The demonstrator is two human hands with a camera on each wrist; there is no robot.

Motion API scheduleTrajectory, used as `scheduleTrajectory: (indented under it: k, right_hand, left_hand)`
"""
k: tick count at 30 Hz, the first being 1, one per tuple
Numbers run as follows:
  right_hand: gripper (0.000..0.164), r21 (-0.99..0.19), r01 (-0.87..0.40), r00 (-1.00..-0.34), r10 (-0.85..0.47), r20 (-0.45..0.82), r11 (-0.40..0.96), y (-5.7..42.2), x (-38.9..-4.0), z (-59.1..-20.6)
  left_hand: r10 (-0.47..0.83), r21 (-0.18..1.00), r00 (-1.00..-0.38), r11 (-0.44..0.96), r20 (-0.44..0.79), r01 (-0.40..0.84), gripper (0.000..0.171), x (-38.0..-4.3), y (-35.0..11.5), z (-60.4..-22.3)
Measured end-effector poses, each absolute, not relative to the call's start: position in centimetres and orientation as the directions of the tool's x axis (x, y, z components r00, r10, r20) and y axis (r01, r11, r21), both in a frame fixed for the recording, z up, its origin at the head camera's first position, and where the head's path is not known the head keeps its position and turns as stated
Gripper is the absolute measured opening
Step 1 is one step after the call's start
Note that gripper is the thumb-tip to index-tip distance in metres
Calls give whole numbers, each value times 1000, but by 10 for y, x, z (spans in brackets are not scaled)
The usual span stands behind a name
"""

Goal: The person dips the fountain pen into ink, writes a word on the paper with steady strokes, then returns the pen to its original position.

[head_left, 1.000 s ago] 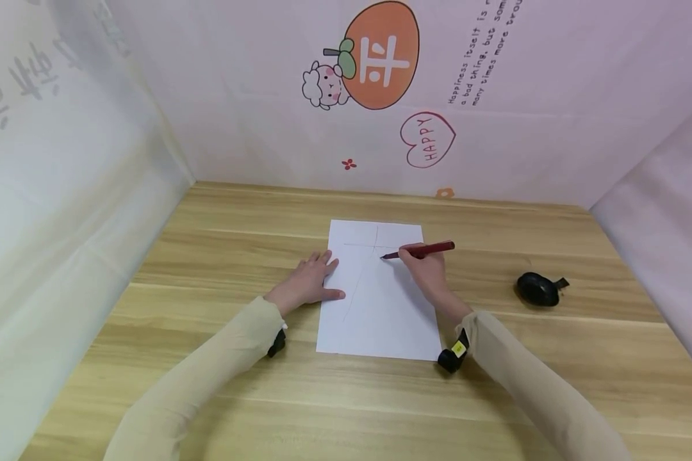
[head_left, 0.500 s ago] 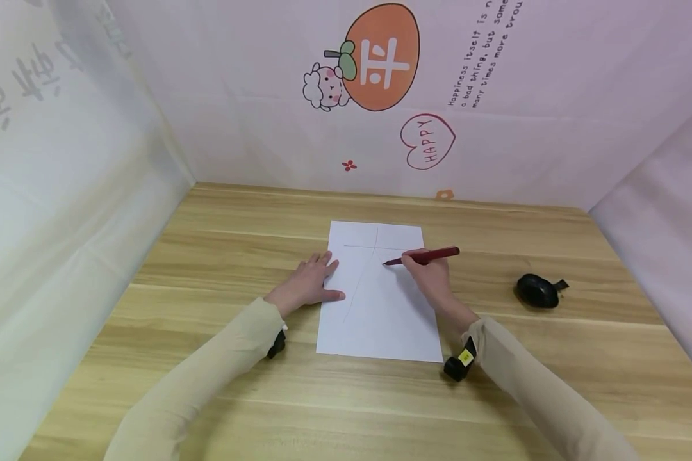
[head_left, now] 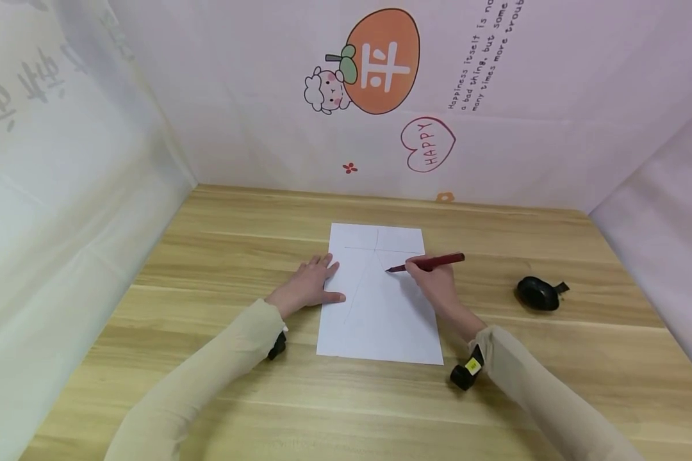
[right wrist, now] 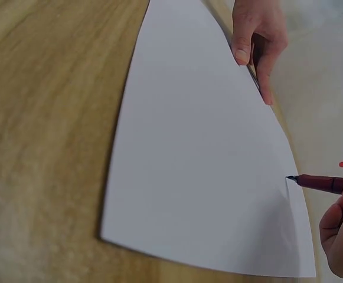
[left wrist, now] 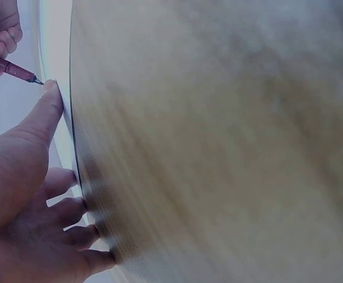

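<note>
A white sheet of paper (head_left: 375, 336) lies on the wooden table (head_left: 248, 390) in the head view. Thin lines on it form a cross near the top, a long slant down to the left and a shorter one down to the right. My left hand (head_left: 310, 283) rests spread on the paper's left edge. My right hand (head_left: 437, 283) pinches a dark red fountain pen (head_left: 445, 259), its nib at the lower end of the shorter slant. In the right wrist view, the pen (right wrist: 322, 183) has its metal nib at the paper (right wrist: 201, 141).
A black rounded object (head_left: 537, 293) with a short tab lies on the table to the right. White printed cloth (head_left: 254, 115) rises behind the table, and more cloth hangs at both sides. Black wrist devices (head_left: 464, 372) sit below both sleeves.
My right hand has moved the pen down and slightly right, and the shorter slanted line has grown behind the nib. My left hand stays on the paper's edge.
</note>
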State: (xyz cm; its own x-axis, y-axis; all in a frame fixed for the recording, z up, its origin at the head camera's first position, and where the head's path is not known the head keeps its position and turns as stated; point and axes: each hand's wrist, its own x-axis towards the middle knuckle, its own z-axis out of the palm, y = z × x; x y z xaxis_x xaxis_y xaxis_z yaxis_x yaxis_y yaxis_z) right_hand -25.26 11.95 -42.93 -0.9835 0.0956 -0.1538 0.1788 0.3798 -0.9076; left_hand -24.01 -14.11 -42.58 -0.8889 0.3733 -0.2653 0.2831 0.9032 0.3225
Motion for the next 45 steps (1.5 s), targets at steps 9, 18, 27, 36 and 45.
scheduleTrajectory:
  k: [9,18,27,36,45]
  right_hand:
    - [26,-900,174,-984,100,-146,400,121,-250,-428]
    - [30,-885,175,-984,69,-162,430,127,-244,-427]
    - [29,-879,160,-987,43,-157,449,133,-241,-426]
    - [29,-867,157,-987,35,-160,474,134,-239,-423]
    - [26,-870,124,-990,6,-138,477,137,-236,-419]
  left_hand:
    - [366,324,-896,904,-253,278,81,-241,-141,-428]
    - [361,315,-895,909,-263,274,81,-240,-141,-427]
    - [369,319,-891,905,-265,280,81,-238,-140,-428]
    - [355,322,-895,909,-269,264,81,-239,-140,-431]
    - [360,330,-894,905,-266,267,81,-240,-141,-429]
